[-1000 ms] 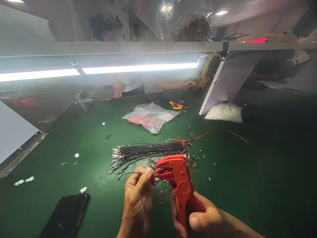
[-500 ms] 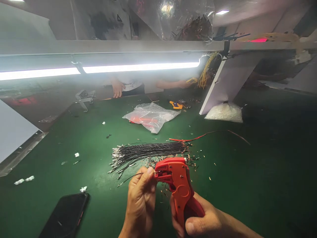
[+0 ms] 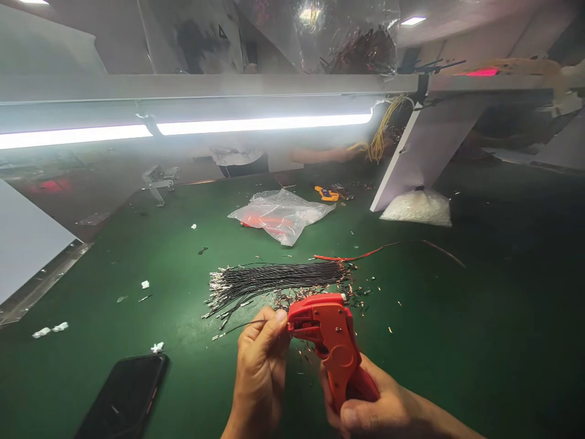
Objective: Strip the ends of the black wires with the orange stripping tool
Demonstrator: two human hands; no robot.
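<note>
Between the thumb and fingers of my left hand [image 3: 261, 360] is a thin black wire [image 3: 240, 327], its metal-tipped end sticking out to the left. My right hand [image 3: 375, 396] is wrapped round the handles of a red and orange wire stripper [image 3: 336, 347]. The stripper's jaws sit right against my left fingertips; whether the wire's other end lies inside them is hidden. Just beyond both hands lies a bundle of black wires [image 3: 283, 277] with silvery terminals at its left end and bare copper at its right. Small copper and black scraps [image 3: 361, 296] are scattered around it.
A black phone [image 3: 123, 396] lies at the front left. Behind the wires are a clear plastic bag [image 3: 297, 213] with something red inside and a yellow tool [image 3: 326, 193]. A red wire [image 3: 347, 257] stretches rightward. A filled bag [image 3: 415, 208] leans by a white panel [image 3: 406, 152].
The stripper's jaws look closer together, and the wire end seen in them before no longer shows. Across the table, another person's hand has left the table edge.
</note>
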